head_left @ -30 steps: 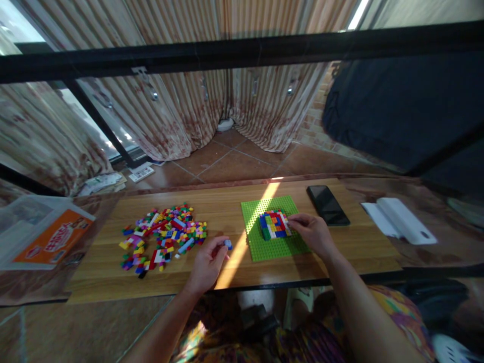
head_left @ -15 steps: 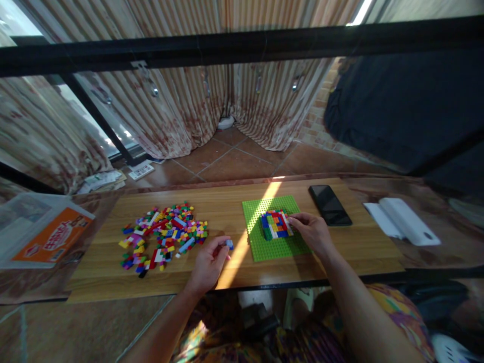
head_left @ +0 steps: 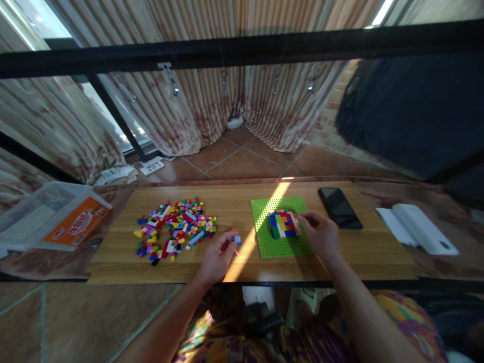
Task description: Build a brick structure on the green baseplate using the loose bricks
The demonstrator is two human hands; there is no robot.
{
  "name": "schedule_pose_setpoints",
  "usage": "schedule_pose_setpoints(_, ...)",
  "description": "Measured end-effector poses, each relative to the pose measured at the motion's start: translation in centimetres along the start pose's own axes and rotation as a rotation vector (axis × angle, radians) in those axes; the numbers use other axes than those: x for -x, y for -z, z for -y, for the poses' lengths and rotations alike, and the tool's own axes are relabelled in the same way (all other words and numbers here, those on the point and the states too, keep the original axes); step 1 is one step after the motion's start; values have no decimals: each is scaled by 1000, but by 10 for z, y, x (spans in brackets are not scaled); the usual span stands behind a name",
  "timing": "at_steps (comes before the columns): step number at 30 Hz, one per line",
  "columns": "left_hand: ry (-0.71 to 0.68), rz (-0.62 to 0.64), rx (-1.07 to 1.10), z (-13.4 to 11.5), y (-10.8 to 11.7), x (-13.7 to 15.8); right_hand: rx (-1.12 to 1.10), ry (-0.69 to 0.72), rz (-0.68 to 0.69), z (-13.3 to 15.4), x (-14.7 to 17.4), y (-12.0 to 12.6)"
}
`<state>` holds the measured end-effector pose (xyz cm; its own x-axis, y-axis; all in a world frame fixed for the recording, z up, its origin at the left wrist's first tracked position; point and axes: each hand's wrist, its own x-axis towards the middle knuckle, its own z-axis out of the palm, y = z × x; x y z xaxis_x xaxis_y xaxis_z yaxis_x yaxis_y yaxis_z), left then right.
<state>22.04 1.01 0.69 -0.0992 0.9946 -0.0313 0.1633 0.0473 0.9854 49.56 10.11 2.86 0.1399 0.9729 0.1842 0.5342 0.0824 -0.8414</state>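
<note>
My left hand [head_left: 219,258] is closed in a pinch on a light blue toy brick [head_left: 237,240], held just above the table left of the baseplate. My right hand [head_left: 321,234] has its thumb and fingertips pinched together at the right edge of the multicoloured brick build [head_left: 284,225]. Whatever lies between those fingertips is too small to make out. The build is a low block of blue, white, red, green and orange bricks. It stands on the green studded baseplate [head_left: 278,250]. Loose bricks [head_left: 181,227] lie heaped to the left of my left hand.
A black phone [head_left: 341,207] lies right of the baseplate on the wooden table [head_left: 124,267]. Farther right is a white object [head_left: 425,229]. At the far left stands a clear plastic box [head_left: 41,201] with an orange label. A dark bar [head_left: 242,50] crosses beyond the table.
The view has shifted, so everything sits a little farther right in the picture. Both hands keep nearly the same places relative to the baseplate, and the left still holds the light blue brick.
</note>
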Motion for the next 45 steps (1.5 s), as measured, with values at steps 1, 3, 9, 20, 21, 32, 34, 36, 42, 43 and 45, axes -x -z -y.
schedule_pose_setpoints(1,-4,7,0,0,0,0,27,70,-43,6,4,-1)
schedule_pose_setpoints(3,-15,26,3,2,0,1,30,203,-38,19,15,-5)
schedule_pose_setpoints(9,-21,38,30,5,-1,1,-58,463,394,48,51,-39)
schedule_pose_setpoints(20,13,83,105,-9,-2,6,42,385,472,58,77,-85)
schedule_pose_setpoints(21,17,85,105,-9,-2,6,48,384,476,58,77,-86)
schedule_pose_setpoints(32,-16,127,-19,-6,0,6,6,364,471,56,79,-86)
schedule_pose_setpoints(34,-30,120,-1,-5,0,5,19,362,475,56,79,-86)
schedule_pose_setpoints(36,-51,107,3,-4,-1,4,41,369,477,55,79,-86)
schedule_pose_setpoints(42,-38,86,38,-2,-1,5,99,390,497,57,80,-89)
schedule_pose_setpoints(43,-30,79,45,-2,-1,6,96,381,504,57,80,-89)
schedule_pose_setpoints(45,-14,56,54,0,-1,7,76,355,512,59,80,-88)
